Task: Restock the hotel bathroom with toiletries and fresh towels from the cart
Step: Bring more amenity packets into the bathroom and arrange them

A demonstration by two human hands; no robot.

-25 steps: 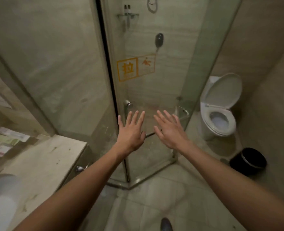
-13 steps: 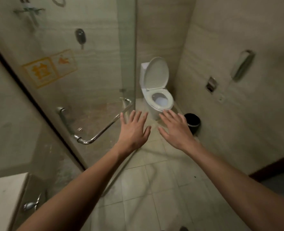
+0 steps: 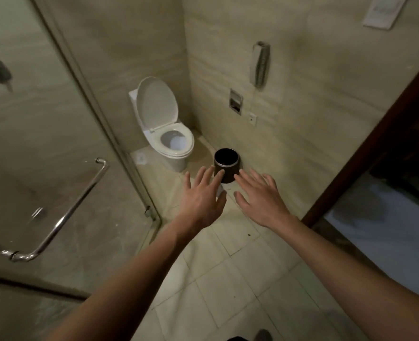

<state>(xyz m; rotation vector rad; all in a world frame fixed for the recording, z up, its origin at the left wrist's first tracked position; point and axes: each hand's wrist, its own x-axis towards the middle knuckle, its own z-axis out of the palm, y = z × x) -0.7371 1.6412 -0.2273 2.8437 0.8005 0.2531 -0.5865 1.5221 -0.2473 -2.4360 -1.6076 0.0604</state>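
Observation:
Both my arms stretch forward over the tiled bathroom floor. My left hand (image 3: 201, 198) is spread flat, fingers straight, holding nothing. My right hand (image 3: 260, 196) is beside it, also flat and empty. Neither touches anything. No toiletries, towels or cart show in the head view. A recessed toilet-paper holder (image 3: 236, 105) sits in the right wall.
A white toilet (image 3: 165, 124) with its lid up stands in the far corner. A black waste bin (image 3: 226, 164) sits on the floor just beyond my fingertips. The glass shower door with a chrome handle (image 3: 63, 217) fills the left. A wall phone (image 3: 261, 65) hangs right; a dark door frame (image 3: 366, 146) is far right.
My view has swung to the right, from the shower door to the toilet corner and the door frame. Both hands stay spread and empty in front of me.

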